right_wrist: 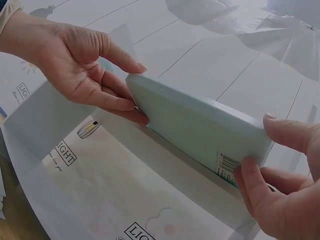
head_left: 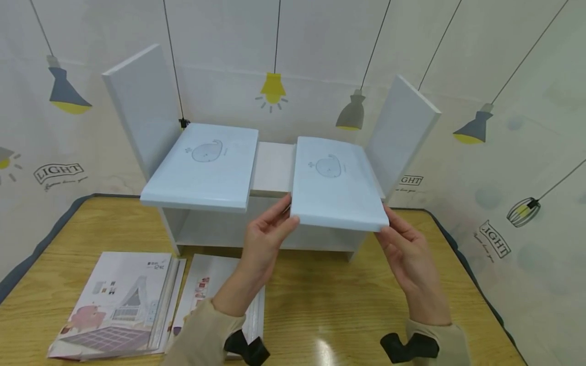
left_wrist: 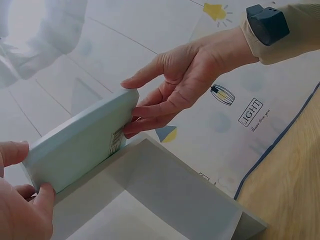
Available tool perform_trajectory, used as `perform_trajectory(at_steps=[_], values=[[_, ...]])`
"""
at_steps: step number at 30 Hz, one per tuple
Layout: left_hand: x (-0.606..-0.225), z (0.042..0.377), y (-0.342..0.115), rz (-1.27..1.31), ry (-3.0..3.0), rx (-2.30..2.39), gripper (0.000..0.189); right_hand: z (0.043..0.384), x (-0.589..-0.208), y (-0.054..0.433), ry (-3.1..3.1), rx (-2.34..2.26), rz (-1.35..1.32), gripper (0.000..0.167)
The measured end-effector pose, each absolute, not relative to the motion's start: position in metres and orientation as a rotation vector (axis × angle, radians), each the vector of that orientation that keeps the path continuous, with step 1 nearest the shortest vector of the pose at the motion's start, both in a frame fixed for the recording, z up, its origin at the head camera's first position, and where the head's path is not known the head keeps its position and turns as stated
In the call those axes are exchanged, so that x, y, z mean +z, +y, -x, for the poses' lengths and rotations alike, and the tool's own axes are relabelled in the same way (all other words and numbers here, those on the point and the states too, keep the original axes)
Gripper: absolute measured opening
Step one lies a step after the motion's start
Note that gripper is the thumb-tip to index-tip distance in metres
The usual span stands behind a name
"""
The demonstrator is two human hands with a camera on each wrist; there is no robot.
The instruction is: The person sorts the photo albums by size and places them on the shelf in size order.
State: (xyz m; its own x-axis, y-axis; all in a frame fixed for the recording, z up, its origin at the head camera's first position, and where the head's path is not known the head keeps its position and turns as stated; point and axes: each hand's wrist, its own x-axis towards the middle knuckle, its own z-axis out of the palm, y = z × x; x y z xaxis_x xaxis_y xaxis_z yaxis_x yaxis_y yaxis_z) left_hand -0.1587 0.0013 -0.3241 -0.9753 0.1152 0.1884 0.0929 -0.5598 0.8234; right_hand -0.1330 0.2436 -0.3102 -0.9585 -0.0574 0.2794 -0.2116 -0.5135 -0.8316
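Note:
A pale blue book with a whale drawing [head_left: 339,185] lies cover up at the right side of the white shelf top, its near edge jutting past the front. My left hand [head_left: 261,249] pinches its near left corner between thumb and fingers. At the near right corner, my right hand [head_left: 409,256] grips it the same way. From the right wrist view, a barcode label [right_wrist: 227,167] shows on the book's underside. A matching whale book [head_left: 201,170] lies on the shelf's left side, apart from both hands. Whether the held book's far edge touches the shelf cannot be told.
The white desktop shelf [head_left: 274,165] has upright end panels, the left one [head_left: 144,109] and the right one [head_left: 403,132]. Two printed books, the left one [head_left: 119,300] and the right one [head_left: 229,262], lie on the wooden table [head_left: 320,305]. A lamp-print wall covering [head_left: 229,30] stands behind.

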Motion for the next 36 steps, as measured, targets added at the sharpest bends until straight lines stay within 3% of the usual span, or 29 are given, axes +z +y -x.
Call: perform_trajectory(at_steps=[10, 36], values=[[-0.322, 0.161, 0.01, -0.144, 1.614, 2.78, 0.038, 0.137, -0.312, 0.24, -1.411, 2.649, -0.297, 0.031], [-0.336, 0.146, -0.013, -0.192, 1.691, 2.683, 0.037, 0.117, -0.331, 0.224, -1.635, 2.596, -0.145, 0.023]])
